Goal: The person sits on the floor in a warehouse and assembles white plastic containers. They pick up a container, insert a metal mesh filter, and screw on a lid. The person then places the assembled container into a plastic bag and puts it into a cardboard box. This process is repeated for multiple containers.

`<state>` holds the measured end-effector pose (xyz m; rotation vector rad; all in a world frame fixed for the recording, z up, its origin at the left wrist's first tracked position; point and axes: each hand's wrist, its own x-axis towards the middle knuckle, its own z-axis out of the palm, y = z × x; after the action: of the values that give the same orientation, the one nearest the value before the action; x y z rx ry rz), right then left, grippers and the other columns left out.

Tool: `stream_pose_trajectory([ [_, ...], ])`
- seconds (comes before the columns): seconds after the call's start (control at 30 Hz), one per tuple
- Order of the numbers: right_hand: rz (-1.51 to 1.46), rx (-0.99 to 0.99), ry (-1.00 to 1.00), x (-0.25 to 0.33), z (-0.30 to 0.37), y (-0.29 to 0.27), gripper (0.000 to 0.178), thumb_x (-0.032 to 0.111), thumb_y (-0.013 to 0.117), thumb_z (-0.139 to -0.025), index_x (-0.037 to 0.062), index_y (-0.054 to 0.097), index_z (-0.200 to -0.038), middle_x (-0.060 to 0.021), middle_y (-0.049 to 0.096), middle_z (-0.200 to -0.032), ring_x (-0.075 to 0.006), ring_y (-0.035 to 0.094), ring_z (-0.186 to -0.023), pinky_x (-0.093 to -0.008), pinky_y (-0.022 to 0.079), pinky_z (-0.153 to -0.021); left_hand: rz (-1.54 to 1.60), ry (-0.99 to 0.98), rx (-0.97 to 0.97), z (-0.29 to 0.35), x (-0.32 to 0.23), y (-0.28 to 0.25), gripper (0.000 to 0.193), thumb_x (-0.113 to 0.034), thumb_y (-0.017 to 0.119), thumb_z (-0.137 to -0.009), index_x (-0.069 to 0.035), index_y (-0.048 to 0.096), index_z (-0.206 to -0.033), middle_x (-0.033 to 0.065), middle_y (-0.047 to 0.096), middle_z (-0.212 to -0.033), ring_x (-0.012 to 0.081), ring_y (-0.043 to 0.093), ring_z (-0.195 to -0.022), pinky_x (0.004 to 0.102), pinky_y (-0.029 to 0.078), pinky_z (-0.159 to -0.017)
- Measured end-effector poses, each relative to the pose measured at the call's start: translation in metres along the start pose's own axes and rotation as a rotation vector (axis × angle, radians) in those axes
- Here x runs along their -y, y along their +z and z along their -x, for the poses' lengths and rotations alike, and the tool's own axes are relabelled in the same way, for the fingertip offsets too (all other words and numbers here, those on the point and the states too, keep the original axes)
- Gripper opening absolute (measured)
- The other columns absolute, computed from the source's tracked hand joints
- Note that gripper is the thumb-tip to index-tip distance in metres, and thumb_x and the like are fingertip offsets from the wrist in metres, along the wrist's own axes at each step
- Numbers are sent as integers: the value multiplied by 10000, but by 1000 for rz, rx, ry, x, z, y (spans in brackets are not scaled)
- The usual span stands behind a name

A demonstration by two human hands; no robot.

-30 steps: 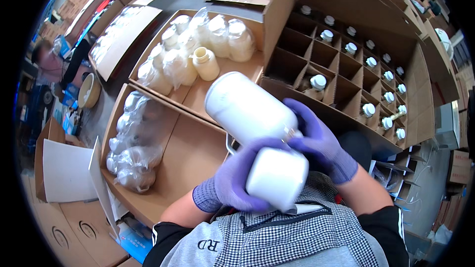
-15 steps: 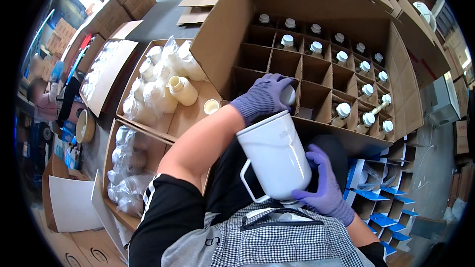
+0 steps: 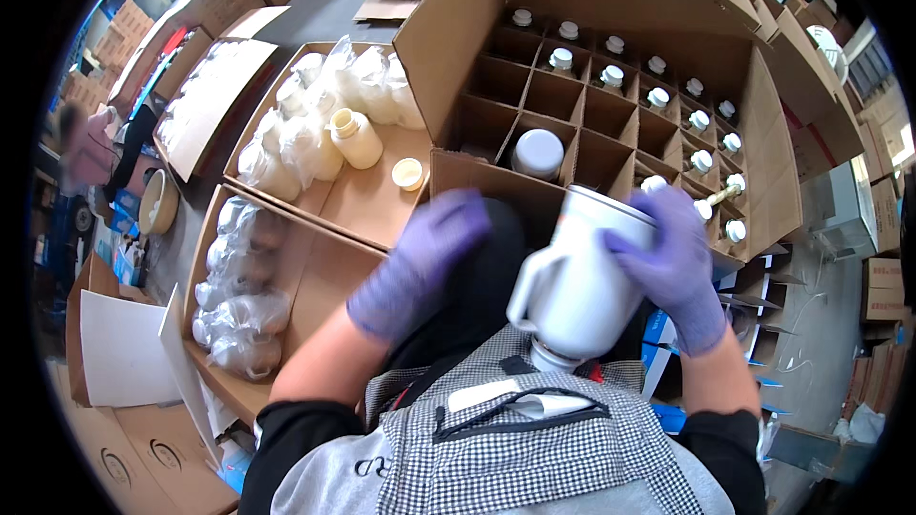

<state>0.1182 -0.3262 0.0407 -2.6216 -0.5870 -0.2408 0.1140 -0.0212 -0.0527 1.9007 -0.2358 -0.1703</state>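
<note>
A white pitcher (image 3: 577, 277) with a side handle stands tilted in my lap, its narrow lower end against the checked apron (image 3: 534, 458). My right hand (image 3: 673, 257) is wrapped around its upper right side. My left hand (image 3: 429, 243), in the same kind of purple glove, hangs just left of the pitcher and apart from it; motion smears its fingers. Ahead is a divided cardboard carton (image 3: 634, 124) holding several bottles with white caps (image 3: 658, 97). A wider white round-topped container (image 3: 538, 153) sits in a front compartment, its lower part hidden.
To the left, a shallow carton (image 3: 329, 195) holds cream bottles in plastic film, an uncapped bottle (image 3: 357, 139) and a cream cap (image 3: 407, 174). Nearer lies a box with wrapped containers (image 3: 243, 286). Blue-and-white dividers (image 3: 759, 324) are at right. Another person (image 3: 91, 148) is at far left.
My left hand has let go of the white round-topped container in the carton and drawn back toward me. The pitcher has shifted right, and my right hand has moved up its side.
</note>
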Motion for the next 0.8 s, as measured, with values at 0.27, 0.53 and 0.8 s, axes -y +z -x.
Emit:
stream_pose_trajectory([
  [0.27,-1040,-694,662,-14,177,43,243,210,460,-1099,10,585,-1156,-115,588,-1167,-196,556,-1089,-336,446,-990,-138,415,9,48,-35,95,798,-354,775,-853,-3,455,-1494,292,504,-1453,392,508,-1369,438,416,-1146],
  [0.53,-425,-130,-281,47,191,-33,407,274,885,-695,133,694,-1026,-173,568,-1357,-377,480,-1347,-565,286,-1190,178,-17,574,18,-61,23,425,-331,546,-1032,7,691,-1245,155,740,-1125,228,726,-1033,345,571,-920],
  [0.8,-1065,-189,327,56,154,-11,762,506,668,-946,45,431,-1504,-178,492,-1457,-320,488,-1351,-435,320,-1193,-507,723,-77,79,-106,40,380,-213,621,-923,-19,703,-1240,226,703,-1222,379,681,-1149,437,508,-1042],
])
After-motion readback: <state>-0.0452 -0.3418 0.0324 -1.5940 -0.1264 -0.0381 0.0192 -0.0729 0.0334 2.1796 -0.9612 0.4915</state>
